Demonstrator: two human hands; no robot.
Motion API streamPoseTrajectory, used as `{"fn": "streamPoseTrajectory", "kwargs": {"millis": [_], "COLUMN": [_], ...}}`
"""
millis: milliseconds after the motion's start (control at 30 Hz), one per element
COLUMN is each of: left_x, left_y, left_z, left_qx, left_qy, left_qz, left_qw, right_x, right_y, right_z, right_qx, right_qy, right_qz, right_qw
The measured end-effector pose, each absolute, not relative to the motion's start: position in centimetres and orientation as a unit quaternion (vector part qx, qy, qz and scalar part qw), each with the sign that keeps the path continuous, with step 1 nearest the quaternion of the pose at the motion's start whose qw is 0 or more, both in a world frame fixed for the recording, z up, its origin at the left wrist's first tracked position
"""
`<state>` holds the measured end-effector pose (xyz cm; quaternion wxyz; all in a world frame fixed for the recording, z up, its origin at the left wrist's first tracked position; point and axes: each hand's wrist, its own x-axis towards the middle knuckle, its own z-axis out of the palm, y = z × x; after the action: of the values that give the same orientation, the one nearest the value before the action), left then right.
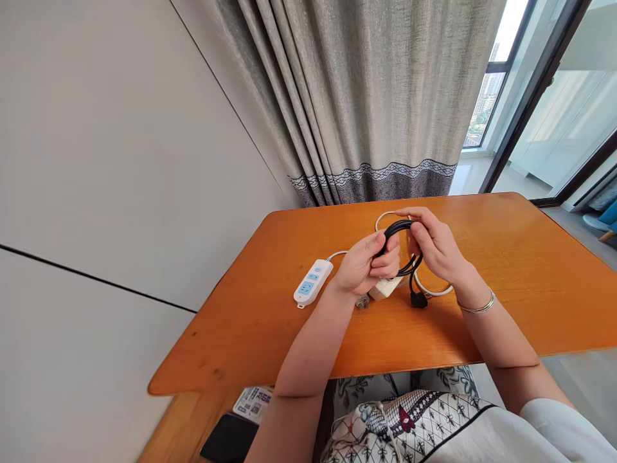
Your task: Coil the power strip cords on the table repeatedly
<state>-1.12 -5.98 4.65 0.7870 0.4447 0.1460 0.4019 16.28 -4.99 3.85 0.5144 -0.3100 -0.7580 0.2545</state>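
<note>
A coiled black cable (pixel 398 226) is held above the table between my two hands. The fingers of my left hand (pixel 370 262) are wrapped round its left side. On the coil's right side, my right hand (pixel 434 243) pinches the cable between thumb and fingers. From the coil a black plug (pixel 418 299) hangs low, close to the tabletop. A white power strip (pixel 313 283) with blue socket faces lies left of my left hand. Partly hidden under my hands are a cream-coloured block (pixel 384 289), a greyish plug (pixel 362 301) and a looped white cord (pixel 436 294).
The orange wooden table (pixel 231 321) has rounded corners. Behind it hangs a grey curtain (pixel 385 96), with a pale wall panel on the left. A black phone-like object (pixel 230 438) and a printed card (pixel 254 403) lie on a lower surface at the front left.
</note>
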Motion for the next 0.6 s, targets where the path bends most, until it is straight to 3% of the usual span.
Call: {"fn": "streamPoseTrajectory", "kwargs": {"millis": [133, 267, 433, 600], "left_x": [-1.2, -1.0, -1.3, -1.3], "left_y": [-6.1, -6.2, -6.1, -6.3], "left_z": [4.9, 5.0, 4.7, 4.8], "left_qx": [0.436, 0.432, 0.451, 0.433], "left_qy": [0.145, 0.158, 0.148, 0.156], "left_qz": [0.407, 0.414, 0.385, 0.368], "left_qw": [0.790, 0.786, 0.791, 0.808], "right_x": [16.3, 16.7, 17.4, 17.6], "right_y": [-4.5, -3.9, -4.0, -4.1], "right_z": [3.8, 3.4, 3.7, 4.1], "right_qx": [-0.340, -0.354, -0.352, -0.325], "right_qy": [-0.808, -0.832, -0.844, -0.835], "right_qz": [0.049, -0.029, -0.028, 0.088], "right_qw": [0.479, 0.427, 0.404, 0.435]}}
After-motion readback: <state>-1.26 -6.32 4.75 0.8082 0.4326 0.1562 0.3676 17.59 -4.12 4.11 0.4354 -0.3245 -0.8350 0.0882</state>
